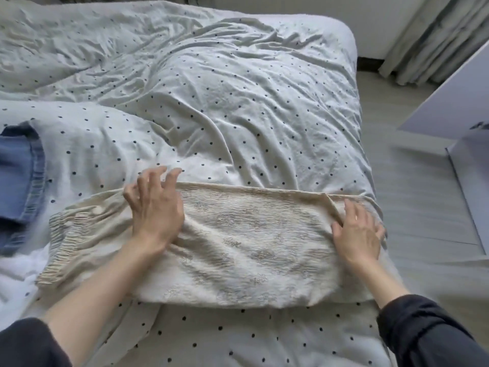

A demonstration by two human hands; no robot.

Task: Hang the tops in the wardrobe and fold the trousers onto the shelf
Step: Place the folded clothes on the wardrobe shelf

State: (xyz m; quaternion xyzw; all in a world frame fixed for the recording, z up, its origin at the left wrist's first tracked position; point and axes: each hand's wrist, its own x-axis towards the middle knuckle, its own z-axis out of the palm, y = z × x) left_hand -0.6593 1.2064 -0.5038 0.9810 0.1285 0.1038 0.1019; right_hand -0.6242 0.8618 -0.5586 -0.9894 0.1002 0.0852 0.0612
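In the head view I see folded cream embroidered fabric trousers [246, 245] low in the frame's centre on the dotted white duvet [238, 102]; my left hand [156, 210] lies released on their left part, right hand [357, 234] flat at their right edge

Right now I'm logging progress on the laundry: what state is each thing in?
cream trousers: folded over, lying flat on the bed, elastic waistband at the left.
left hand: resting on the trousers, fingers spread.
right hand: flat on the trousers' right edge.
blue jeans: lying on the bed, not yet folded.
duvet: rumpled.
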